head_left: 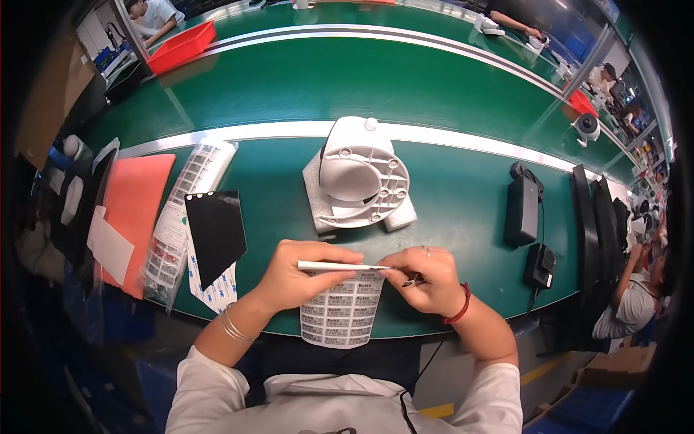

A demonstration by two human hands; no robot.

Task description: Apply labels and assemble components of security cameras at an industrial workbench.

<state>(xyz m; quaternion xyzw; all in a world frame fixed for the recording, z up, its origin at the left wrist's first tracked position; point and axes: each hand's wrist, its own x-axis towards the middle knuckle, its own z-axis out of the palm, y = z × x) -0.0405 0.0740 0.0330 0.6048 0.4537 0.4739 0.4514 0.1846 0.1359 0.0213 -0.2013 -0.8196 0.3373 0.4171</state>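
Observation:
My left hand (289, 271) is closed on a sheet of printed labels (338, 311), its upper part bent over into a white fold between thumb and fingers. The rest of the sheet hangs toward me past the table edge, with rows of grey and white stickers. At the right end of the fold, my right hand (431, 278) pinches a thin dark metal tool (410, 281) that looks like tweezers; the fingers hide most of it. Beyond both hands, a white plastic housing (361, 173) with a round opening and screw holes rests on a pale foam block (316, 189).
Left on the green table (455, 195) lie an orange-red sheet (141, 210), bagged label sheets (189, 188) and a black sheet (217, 235) over white backing paper. To the right are a black power adapter (522, 210) and a smaller black box (541, 266). Several people work farther off.

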